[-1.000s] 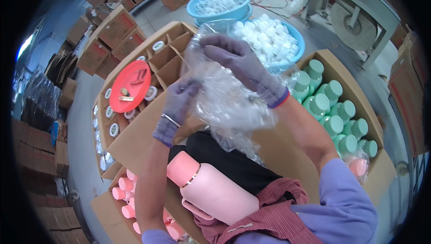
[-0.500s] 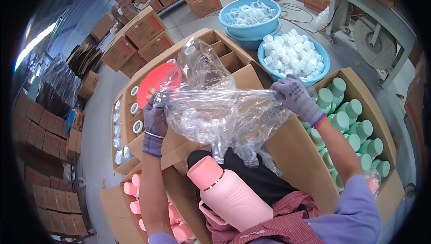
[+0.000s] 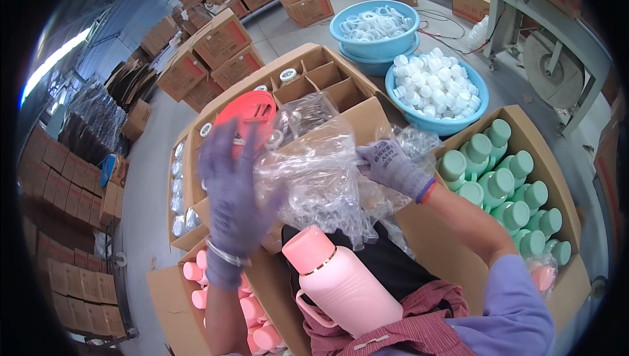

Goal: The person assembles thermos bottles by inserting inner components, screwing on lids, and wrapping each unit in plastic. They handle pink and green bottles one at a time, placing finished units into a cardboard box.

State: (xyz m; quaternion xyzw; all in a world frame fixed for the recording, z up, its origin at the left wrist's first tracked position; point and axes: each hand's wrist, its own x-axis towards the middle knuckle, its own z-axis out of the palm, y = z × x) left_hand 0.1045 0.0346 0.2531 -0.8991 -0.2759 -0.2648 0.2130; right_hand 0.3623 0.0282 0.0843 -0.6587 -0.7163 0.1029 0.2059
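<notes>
My right hand [image 3: 393, 167], in a grey-purple glove, pinches the edge of a crumpled clear plastic bag [image 3: 321, 182] hanging over my lap. At the bag's other side my left hand [image 3: 230, 192] is raised with its fingers spread, blurred by motion and holding nothing that I can see. Below the bag, a pink insulated jug [image 3: 350, 287] with a handle and a lighter pink cap lies tilted across my lap; neither hand touches it. A red round lid or dish [image 3: 252, 110] sits past my left hand on a divided carton.
A divided carton [image 3: 331, 84] stands ahead, holding several wrapped bottles. Green jugs [image 3: 498, 182] fill a carton at right; pink ones [image 3: 265, 336] stand in another at lower left. Blue basins hold white caps [image 3: 436, 84] and pale rings [image 3: 377, 23]. Stacked boxes [image 3: 223, 35] stand behind.
My left hand has let go of the bag and come nearer, fingers opening. The right hand has moved left and slightly down with the bag, which now hangs bunched. The jug stays on my lap.
</notes>
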